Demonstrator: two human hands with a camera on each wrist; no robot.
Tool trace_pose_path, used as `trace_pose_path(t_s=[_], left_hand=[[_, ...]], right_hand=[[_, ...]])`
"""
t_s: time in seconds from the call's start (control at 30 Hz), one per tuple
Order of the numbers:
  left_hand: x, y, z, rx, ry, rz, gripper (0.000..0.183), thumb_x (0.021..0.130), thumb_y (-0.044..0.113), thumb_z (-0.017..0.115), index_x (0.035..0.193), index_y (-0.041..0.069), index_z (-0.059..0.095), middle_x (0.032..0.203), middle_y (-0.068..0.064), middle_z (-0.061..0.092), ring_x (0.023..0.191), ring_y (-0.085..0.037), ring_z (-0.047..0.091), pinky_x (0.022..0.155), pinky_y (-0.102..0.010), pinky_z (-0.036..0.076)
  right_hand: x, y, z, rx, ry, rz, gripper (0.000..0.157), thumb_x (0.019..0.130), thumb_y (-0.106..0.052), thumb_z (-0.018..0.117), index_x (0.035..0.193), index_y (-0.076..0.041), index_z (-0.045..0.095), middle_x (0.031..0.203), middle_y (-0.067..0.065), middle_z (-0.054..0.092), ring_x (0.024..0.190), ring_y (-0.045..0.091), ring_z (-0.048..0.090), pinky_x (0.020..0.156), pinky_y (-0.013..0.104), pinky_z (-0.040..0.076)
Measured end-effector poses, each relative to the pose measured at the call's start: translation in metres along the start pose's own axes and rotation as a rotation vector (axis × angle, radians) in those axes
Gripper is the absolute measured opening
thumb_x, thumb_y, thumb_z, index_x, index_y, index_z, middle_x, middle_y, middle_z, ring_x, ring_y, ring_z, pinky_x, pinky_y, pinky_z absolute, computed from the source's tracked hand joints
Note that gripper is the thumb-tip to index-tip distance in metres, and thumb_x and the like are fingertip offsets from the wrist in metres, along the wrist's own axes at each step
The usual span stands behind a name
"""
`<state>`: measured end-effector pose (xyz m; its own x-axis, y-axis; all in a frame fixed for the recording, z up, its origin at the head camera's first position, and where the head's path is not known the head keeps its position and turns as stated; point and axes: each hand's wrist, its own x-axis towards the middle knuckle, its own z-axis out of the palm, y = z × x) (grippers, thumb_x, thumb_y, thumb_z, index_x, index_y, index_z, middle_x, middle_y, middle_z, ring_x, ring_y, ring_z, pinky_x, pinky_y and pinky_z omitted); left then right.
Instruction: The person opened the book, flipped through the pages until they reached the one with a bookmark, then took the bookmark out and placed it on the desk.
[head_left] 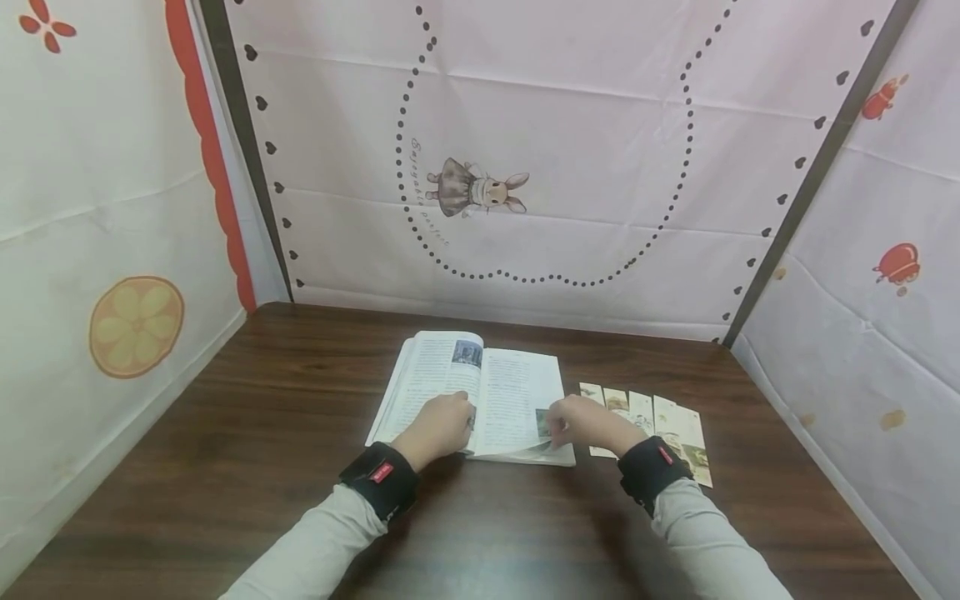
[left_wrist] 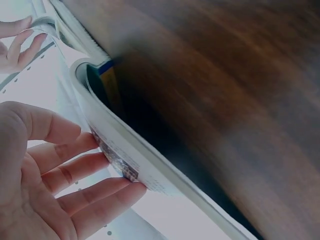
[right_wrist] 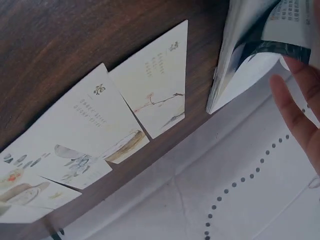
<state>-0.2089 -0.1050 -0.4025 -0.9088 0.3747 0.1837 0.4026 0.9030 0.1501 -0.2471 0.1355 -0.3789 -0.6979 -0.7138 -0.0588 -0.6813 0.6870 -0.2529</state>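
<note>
An open book (head_left: 517,379) lies on the table, with printed text and small pictures on its pages. My left hand (head_left: 441,423) rests on the left page near the spine. In the left wrist view its fingertips (left_wrist: 132,187) touch the page beside a printed picture, and the thumb stands apart. At the lower corner of the right-hand page is my right hand (head_left: 587,421), which pinches the page edge. That page (right_wrist: 290,30) is lifted and curved in the right wrist view, where part of the hand is cut off.
Several illustrated paper cards (head_left: 684,429) lie overlapping in a row to the right of the book. The dark wooden table (head_left: 285,467) is enclosed by printed cloth at the back (head_left: 555,192) and at both sides.
</note>
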Motion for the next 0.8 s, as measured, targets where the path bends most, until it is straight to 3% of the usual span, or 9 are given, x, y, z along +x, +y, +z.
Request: trace_pose_path(t_s=[0.27, 0.43, 0.53, 0.63, 0.8], left_hand=[[0.002, 0.004, -0.003, -0.037, -0.039, -0.027, 0.021, 0.080, 0.016, 0.058, 0.061, 0.006, 0.061, 0.066, -0.001, 0.047, 0.052, -0.013, 0.042, 0.049, -0.024, 0.034], [0.005, 0.009, -0.001, -0.023, -0.059, -0.037, 0.035, 0.087, 0.027, 0.054, 0.059, 0.007, 0.060, 0.067, -0.002, 0.049, 0.051, -0.014, 0.043, 0.048, -0.024, 0.033], [0.007, 0.011, -0.001, -0.019, -0.069, -0.047, 0.044, 0.090, 0.041, 0.054, 0.069, 0.004, 0.066, 0.075, -0.007, 0.058, 0.053, -0.015, 0.046, 0.049, -0.025, 0.035], [0.008, 0.012, -0.001, -0.024, -0.086, -0.053, 0.060, 0.082, 0.060, 0.057, 0.087, 0.002, 0.070, 0.083, -0.009, 0.062, 0.057, -0.016, 0.049, 0.052, -0.026, 0.038], [0.011, 0.014, 0.002, -0.046, -0.100, -0.063, 0.074, 0.071, 0.070, 0.063, 0.099, 0.002, 0.068, 0.081, -0.007, 0.060, 0.061, -0.016, 0.050, 0.056, -0.027, 0.041]], right_hand=[[-0.003, 0.003, -0.010, 0.106, 0.018, -0.068, 0.015, 0.082, -0.021, 0.070, 0.071, -0.015, 0.062, 0.071, -0.009, 0.061, 0.065, 0.002, 0.048, 0.063, 0.019, 0.043], [-0.001, -0.004, -0.016, 0.008, 0.040, -0.089, 0.006, 0.082, -0.014, 0.070, 0.078, -0.012, 0.067, 0.076, -0.005, 0.065, 0.068, 0.004, 0.053, 0.067, 0.022, 0.049], [0.002, -0.011, -0.019, -0.129, 0.138, -0.142, 0.005, 0.079, -0.012, 0.073, 0.083, -0.010, 0.069, 0.081, -0.002, 0.068, 0.074, 0.009, 0.060, 0.073, 0.027, 0.052], [0.004, -0.019, -0.020, -0.256, 0.281, -0.195, 0.010, 0.077, -0.013, 0.074, 0.086, -0.011, 0.070, 0.091, 0.000, 0.070, 0.090, 0.016, 0.064, 0.084, 0.034, 0.051], [0.008, -0.031, -0.019, -0.341, 0.475, -0.285, 0.010, 0.078, -0.014, 0.074, 0.087, -0.014, 0.069, 0.103, 0.001, 0.070, 0.106, 0.021, 0.061, 0.093, 0.039, 0.047]])
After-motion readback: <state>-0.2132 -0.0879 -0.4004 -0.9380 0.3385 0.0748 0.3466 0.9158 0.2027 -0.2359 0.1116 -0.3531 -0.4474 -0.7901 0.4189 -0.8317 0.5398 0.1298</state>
